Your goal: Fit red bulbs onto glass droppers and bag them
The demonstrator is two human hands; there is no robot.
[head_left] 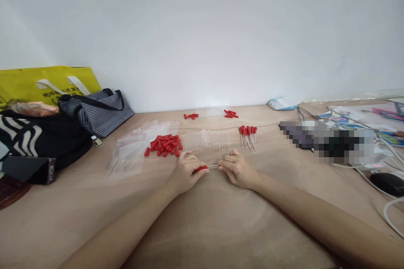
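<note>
In the head view, the left hand point(189, 170) pinches a red rubber cap point(201, 168) between thumb and fingers, and the right hand point(236, 169) grips a thin tube point(213, 166) by its far end. Cap and tube lie in line in the gap between the hands. Their long axis runs sideways, nearly level, the right end slightly farther from the person; the cap's open end faces the right hand. The fingers cover both outer ends, and how deep the tube sits in the cap cannot be told.

Just beyond the left hand is a heap of red caps point(166, 145); left of that hand lie clear plastic bags point(128, 157). Straight beyond both hands is a row of tubes point(221, 139). Past the right hand, slightly to its right, lie capped droppers point(248, 131). Well beyond the hands are two small red groups point(191, 116) point(231, 114). Far left of the hands stands a striped bag point(105, 111); far right is a black mouse point(387, 183).

The held cap is plain red and slender; the tube is pale and see-through, showing as two fine lines.
</note>
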